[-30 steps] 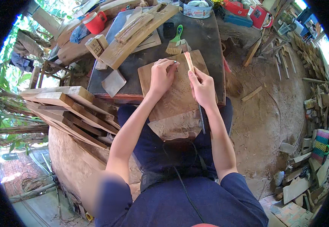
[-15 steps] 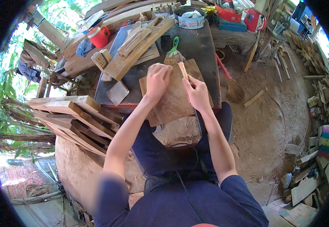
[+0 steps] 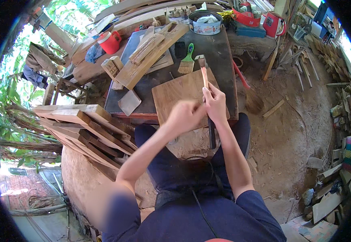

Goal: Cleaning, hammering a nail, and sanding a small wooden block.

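Observation:
My right hand (image 3: 215, 101) is closed around the handle of a hammer (image 3: 205, 76). Its metal head points away from me, the shaft is reddish wood, and a dark grip extends below my fist. My left hand (image 3: 185, 116), smeared by motion, is beside the right hand at the hammer's handle; its fingers cannot be made out. Beneath both hands lies a flat square wooden board (image 3: 173, 94), overhanging the near edge of a dark table (image 3: 143, 90). Just beyond the board rests a brush (image 3: 186, 64) with a green handle and pale bristles.
At the table's left lie a thick plank (image 3: 151, 56) and a pale square piece (image 3: 130, 102). A round tin (image 3: 205, 28) stands at the back, near a red jug (image 3: 109, 41). Stacked beams (image 3: 78, 117) jut in at left. A broom (image 3: 253, 99) leans right of the table.
The hammer has come nearer me, its head moving from beside the brush to right of it. My left hand has swept right and toward me, up to the right hand.

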Demonstrator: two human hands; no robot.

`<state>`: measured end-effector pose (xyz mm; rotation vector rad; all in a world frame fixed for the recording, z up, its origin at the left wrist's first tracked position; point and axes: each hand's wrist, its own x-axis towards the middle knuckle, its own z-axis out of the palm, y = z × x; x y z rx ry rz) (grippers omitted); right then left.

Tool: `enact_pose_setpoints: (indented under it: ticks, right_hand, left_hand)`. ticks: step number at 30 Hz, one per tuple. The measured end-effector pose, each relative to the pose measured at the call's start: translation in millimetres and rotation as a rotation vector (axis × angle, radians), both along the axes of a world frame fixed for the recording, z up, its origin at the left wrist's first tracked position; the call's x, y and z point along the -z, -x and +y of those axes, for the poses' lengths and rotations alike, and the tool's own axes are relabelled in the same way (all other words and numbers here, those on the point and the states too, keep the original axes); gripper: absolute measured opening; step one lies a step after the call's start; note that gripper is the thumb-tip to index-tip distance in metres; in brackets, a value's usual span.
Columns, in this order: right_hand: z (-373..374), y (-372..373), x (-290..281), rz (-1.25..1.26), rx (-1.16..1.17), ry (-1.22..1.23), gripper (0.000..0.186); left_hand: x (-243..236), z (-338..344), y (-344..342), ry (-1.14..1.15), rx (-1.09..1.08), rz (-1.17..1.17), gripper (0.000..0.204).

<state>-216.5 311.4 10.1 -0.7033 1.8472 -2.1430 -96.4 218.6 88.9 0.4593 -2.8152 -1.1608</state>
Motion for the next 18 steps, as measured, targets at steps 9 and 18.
enact_pose_setpoints:
  ticks: [9,18]
  right_hand:
    - [-6,-16,-23,-0.097,0.072,0.051,0.026]
    - [-4,-18,-17,0.003,0.122,0.076,0.048]
  left_hand:
    - [23,51,-48,-0.594,-0.115,0.047,0.032]
    - [22,25,-55,-1.249,-0.073,0.117,0.020]
